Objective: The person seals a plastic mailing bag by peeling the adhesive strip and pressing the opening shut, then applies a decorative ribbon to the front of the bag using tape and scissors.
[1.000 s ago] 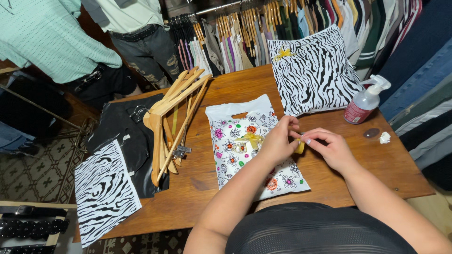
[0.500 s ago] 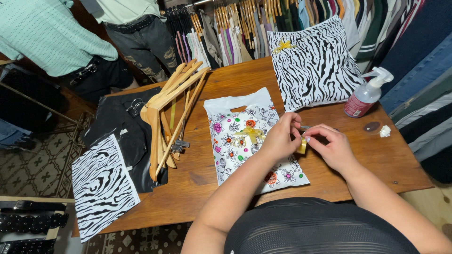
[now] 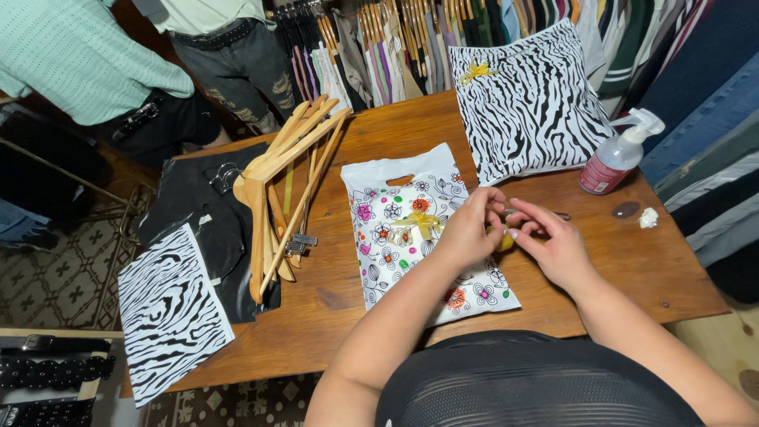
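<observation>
A white plastic bag (image 3: 395, 237) printed with coloured flowers lies flat on the wooden table (image 3: 379, 134), with a yellow ribbon bow (image 3: 417, 224) at its middle. My left hand (image 3: 468, 231) and my right hand (image 3: 555, 247) meet over the bag's right edge. The fingertips of both pinch a small yellow piece (image 3: 504, 241) between them; it is mostly hidden by the fingers. A thin dark object (image 3: 560, 214) lies on the table just behind my right hand.
A zebra-striped bag (image 3: 530, 103) with a yellow bow stands at the back, and a pink spray bottle (image 3: 613, 158) is to its right. Wooden hangers (image 3: 277, 190) lie on black bags (image 3: 190, 205) at left, beside another zebra bag (image 3: 170, 312). Two people stand at the far left; hanging clothes ring the table.
Both hands stay together at the flowered bag's right edge, with the fingers shifting slightly around the small yellow piece. Only the view has moved a little.
</observation>
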